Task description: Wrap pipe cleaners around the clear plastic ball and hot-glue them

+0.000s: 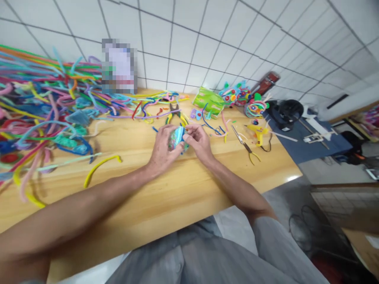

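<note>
A small blue and turquoise pipe-cleaner craft piece (177, 136) is held above the wooden table between both hands. My left hand (164, 148) wraps round its left side, thumb across the front. My right hand (199, 142) pinches the piece's right edge with thumb and fingers; blur hides the exact contact. Just beyond the hands lie pliers with yellow and black handles (177, 114). Further back stands a bright green roll or container (209, 101), with short blue, purple and red pipe-cleaner bits scattered in front of it.
A big heap of coloured pipe cleaners (53, 114) covers the table's left. To the right lie yellow-handled scissors (247, 146) and a yellow glue gun (259, 133). Several colourful animal-head crafts (256, 107) and a red-brown bottle (266, 83) stand by the tiled wall.
</note>
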Action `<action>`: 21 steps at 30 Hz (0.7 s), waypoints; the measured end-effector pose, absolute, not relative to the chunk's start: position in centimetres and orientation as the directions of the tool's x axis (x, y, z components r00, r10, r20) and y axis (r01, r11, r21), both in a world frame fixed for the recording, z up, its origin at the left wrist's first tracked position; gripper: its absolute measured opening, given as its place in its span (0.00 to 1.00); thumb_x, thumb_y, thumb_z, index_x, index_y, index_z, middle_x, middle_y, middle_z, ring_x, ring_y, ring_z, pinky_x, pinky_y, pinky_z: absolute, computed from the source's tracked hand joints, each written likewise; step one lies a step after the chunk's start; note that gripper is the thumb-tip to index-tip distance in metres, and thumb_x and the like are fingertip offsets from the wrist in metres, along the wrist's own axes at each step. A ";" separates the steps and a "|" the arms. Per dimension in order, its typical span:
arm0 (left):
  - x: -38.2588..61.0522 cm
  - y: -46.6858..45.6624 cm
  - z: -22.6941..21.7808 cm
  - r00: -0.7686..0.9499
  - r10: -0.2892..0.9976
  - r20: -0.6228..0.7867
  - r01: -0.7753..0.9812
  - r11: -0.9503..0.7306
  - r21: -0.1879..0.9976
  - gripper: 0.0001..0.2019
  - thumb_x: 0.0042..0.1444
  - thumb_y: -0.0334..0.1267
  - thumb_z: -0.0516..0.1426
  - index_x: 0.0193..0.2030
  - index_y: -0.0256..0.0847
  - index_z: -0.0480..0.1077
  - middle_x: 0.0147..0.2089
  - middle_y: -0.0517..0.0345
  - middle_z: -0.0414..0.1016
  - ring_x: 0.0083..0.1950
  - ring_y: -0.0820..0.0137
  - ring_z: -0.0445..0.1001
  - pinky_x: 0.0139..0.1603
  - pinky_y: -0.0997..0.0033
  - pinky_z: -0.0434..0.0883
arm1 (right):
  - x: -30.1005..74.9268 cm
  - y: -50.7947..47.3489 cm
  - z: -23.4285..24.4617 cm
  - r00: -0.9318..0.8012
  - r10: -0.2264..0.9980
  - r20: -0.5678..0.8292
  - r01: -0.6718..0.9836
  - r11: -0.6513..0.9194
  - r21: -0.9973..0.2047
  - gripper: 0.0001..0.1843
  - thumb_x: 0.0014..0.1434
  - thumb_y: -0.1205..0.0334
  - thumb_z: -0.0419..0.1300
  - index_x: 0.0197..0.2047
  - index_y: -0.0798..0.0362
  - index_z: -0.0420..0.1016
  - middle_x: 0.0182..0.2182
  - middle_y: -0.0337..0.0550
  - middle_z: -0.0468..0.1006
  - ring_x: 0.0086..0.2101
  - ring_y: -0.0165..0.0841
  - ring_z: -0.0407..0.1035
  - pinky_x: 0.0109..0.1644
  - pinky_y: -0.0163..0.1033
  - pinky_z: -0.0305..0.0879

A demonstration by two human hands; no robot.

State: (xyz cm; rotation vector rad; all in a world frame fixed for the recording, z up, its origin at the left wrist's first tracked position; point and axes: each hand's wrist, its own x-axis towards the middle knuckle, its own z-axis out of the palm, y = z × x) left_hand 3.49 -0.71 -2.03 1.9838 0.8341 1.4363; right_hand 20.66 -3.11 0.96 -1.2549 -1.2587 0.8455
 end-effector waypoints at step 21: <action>2.9 -0.3 -2.0 0.255 0.741 0.621 0.233 -0.671 0.704 0.21 0.69 0.45 0.61 0.66 0.49 0.69 0.63 0.48 0.75 0.66 0.52 0.75 0.69 0.39 0.76 | 23.0 -3.1 3.3 0.270 0.850 0.451 0.305 0.369 -0.878 0.24 0.67 0.36 0.65 0.52 0.47 0.74 0.44 0.43 0.82 0.45 0.38 0.77 0.54 0.45 0.73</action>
